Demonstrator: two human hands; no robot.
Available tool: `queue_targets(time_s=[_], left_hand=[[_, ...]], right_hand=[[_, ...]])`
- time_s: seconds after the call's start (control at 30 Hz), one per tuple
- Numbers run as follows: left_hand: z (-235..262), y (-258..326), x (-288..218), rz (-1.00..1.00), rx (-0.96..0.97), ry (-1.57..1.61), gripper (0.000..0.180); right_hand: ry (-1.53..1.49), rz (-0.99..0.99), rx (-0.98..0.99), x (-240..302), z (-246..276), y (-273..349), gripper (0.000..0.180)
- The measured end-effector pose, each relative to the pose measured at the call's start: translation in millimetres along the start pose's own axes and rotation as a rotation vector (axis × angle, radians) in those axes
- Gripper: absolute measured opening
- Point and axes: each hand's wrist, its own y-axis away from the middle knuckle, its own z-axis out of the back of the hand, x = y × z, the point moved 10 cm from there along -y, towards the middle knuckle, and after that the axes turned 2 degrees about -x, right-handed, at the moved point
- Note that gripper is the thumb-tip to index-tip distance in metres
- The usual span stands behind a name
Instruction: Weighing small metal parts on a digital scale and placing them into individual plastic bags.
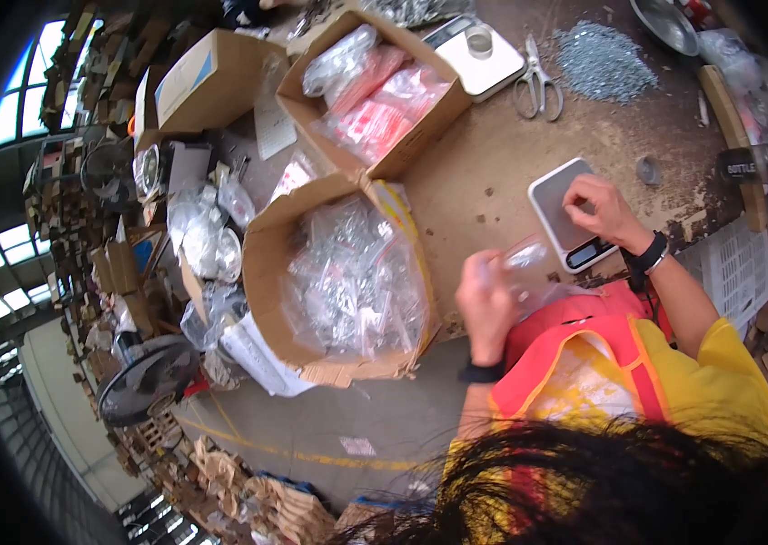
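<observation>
- Looks like we're mid-batch: the near cardboard box [338, 291] is heaped with filled clear bags, so plenty seems done already.
- Our left hand [485, 304] is clamped on a small clear plastic bag [529, 263], held just left of the small digital scale [568, 213].
- Our right hand [604, 211] rests on the scale, fingers bent; can't tell if it pinches anything.
- The loose pile of screws [604, 62] far right suggests more left to bag.
- Bag contents too blurry to call.
</observation>
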Motion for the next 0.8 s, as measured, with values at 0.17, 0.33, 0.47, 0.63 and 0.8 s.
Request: queue_targets(time_s=[0.17,0.33,0.47,0.63,0.8], left_hand=[[121,54,-111,-0.195,-0.390,0.028,0.017],[178,91,-178,-0.571,-1.055,-0.257,0.026],[107,67,-158,-0.245,-0.638,-0.028,0.022],[-28,35,-73,0.107,-0.068,0.145,0.013],[-123,70,10,0.294,0.339,0.141,0.019]], right_hand=[[0.362,-0.165,-0.371,-51,125,34,0.037],[0.657,-0.208,-0.409,-98,161,66,0.105],[0.664,-0.299,-0.290,-155,134,78,0.094],[0.506,-0.153,-0.405,-170,163,60,0.060],[0.618,-0.291,-0.540,-240,267,8,0.062]])
